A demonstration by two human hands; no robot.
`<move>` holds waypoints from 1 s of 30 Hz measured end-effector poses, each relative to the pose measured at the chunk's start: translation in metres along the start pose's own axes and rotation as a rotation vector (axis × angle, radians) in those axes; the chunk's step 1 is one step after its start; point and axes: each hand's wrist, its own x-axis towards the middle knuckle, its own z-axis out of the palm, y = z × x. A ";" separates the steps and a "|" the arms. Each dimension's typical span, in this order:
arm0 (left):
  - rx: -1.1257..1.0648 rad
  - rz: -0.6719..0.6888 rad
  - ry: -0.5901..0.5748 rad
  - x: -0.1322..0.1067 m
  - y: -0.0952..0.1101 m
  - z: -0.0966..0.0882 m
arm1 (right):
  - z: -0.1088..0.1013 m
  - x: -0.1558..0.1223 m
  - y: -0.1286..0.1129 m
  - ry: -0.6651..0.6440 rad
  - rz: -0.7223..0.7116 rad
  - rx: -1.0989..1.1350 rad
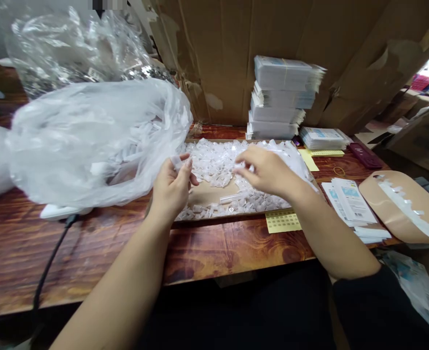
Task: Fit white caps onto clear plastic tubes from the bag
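A shallow cardboard tray in front of me holds a heap of small clear and white plastic pieces. My left hand is over the tray's left side, its thumb and fingers closed on a small white plastic piece. Above the right half of the heap, my right hand pinches another small white plastic piece between thumb and fingers. The exact shape of both pieces is too small to make out. A clear tube lies among the pieces near the tray's front.
A large plastic bag of white parts lies left of the tray. Behind stand stacked bundles of cards against a cardboard wall. To the right are loose printed cards, a dark red phone-like object and a beige board. A black cable hangs at left.
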 end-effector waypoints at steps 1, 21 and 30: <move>-0.022 -0.019 0.036 0.002 0.003 -0.001 | 0.006 0.007 -0.007 -0.143 -0.062 -0.014; -0.075 0.013 0.080 -0.002 0.016 -0.004 | 0.061 0.041 -0.007 -0.432 -0.097 -0.121; -0.148 0.062 0.207 0.000 0.019 -0.007 | 0.079 0.073 -0.046 -0.365 -0.072 -0.177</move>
